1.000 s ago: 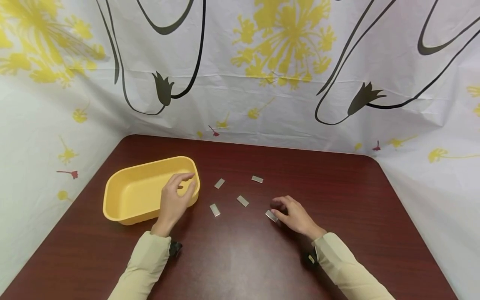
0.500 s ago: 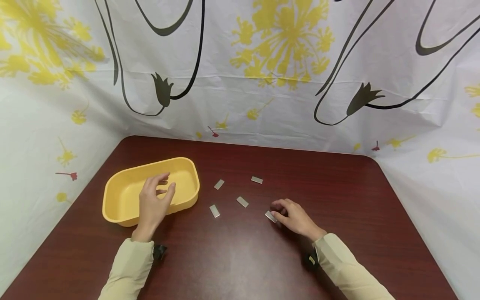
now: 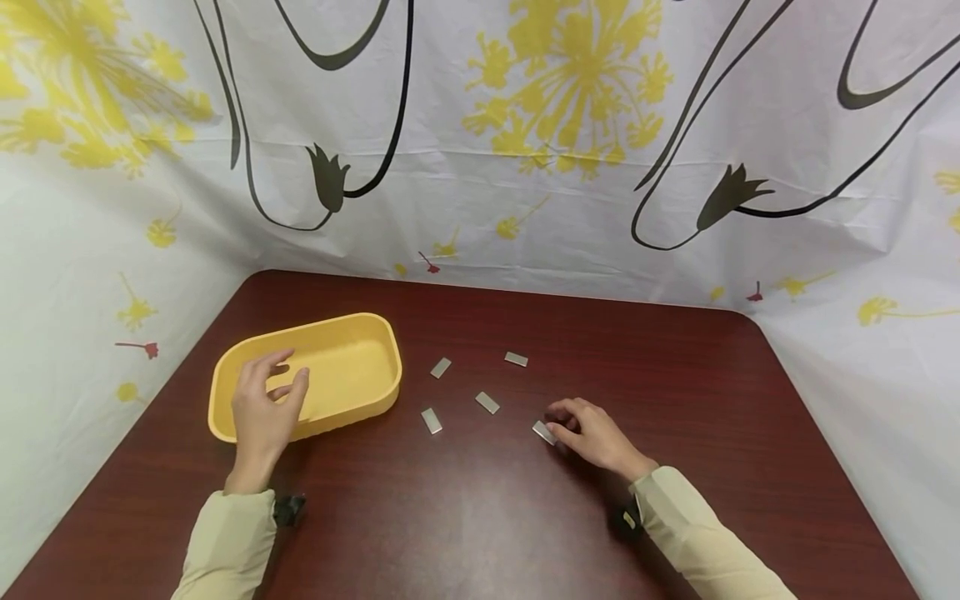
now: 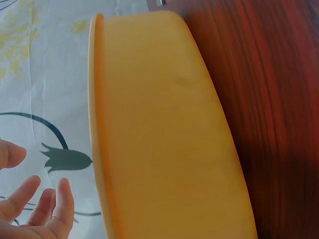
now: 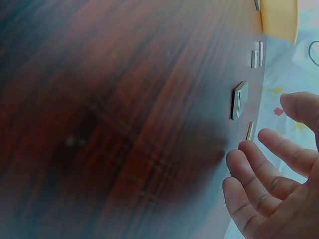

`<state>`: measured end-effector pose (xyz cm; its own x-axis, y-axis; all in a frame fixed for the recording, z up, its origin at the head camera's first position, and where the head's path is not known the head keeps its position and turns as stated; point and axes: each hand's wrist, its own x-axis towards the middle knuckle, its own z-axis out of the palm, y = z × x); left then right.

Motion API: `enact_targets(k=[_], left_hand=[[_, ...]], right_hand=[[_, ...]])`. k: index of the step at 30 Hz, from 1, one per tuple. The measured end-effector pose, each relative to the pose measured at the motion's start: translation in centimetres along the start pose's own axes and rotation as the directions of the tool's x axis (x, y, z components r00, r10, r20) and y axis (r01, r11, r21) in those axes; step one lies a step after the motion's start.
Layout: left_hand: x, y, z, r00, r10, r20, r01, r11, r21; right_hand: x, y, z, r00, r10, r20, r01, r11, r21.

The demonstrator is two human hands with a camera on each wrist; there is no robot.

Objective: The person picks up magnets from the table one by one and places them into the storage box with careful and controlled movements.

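Note:
My left hand (image 3: 261, 410) hovers over the left part of a yellow plastic tub (image 3: 352, 375), thumb and fingers spread apart with nothing between them. In the left wrist view the tub's outer wall (image 4: 164, 129) fills the middle, and the loosely bent fingers show beyond its rim. My right hand (image 3: 596, 437) is low over the table, beside a small silver rectangular block (image 3: 542, 432). From the right wrist, that block (image 5: 240, 101) lies on the wood, apart from the relaxed fingers and thumb.
Several more flat silver blocks lie loose between tub and right hand: one near the tub (image 3: 440, 367), one in front (image 3: 431, 420), one farther back (image 3: 516, 358). The dark red wooden table (image 3: 645, 358) ends at a white patterned cloth (image 3: 450, 200) behind.
My left hand has moved left, from the tub's right end to its left part. My right hand and the silver blocks have stayed in place.

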<state>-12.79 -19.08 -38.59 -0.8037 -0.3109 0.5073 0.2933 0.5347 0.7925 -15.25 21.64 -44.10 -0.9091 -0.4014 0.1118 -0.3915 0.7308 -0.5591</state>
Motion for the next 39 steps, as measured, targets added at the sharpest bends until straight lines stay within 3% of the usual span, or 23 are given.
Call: enact_targets(k=[3,10,20,28,29,39], left_hand=[[0.0,-1.6,-0.4,1.0,-0.024,0.014,0.023,1.0,0.017],[-0.3,-1.6,-1.8,0.992,-0.107,0.06,0.102,0.992,0.076],[-0.4,-1.9,-3.3,0.997,-0.073,-0.033,0.077,0.988,0.136],[-0.4,-2.8,-4.6,0.987,-0.121,-0.107,0.137,0.978,0.16],[-0.4,-3.3,-4.7,0.985,-0.128,-0.116,0.143,0.981,0.13],[-1.2,-5.0,-5.7,0.971,-0.193,-0.142,0.217,0.96,0.179]], right_hand=[[0.0,0.1,0.0,1.0,0.001,0.009,-0.001,1.0,0.003],[-0.1,0.1,-0.2,1.0,0.007,0.004,-0.007,1.0,0.011],[0.0,0.2,-0.2,1.0,0.009,0.001,-0.009,1.0,0.005],[-0.1,0.2,-0.2,1.0,0.031,0.002,-0.031,1.0,0.006],[-0.1,0.1,-0.2,0.999,0.032,0.002,-0.032,0.999,0.008],[-0.3,-0.5,0.2,0.992,0.125,0.005,-0.125,0.988,0.086]])
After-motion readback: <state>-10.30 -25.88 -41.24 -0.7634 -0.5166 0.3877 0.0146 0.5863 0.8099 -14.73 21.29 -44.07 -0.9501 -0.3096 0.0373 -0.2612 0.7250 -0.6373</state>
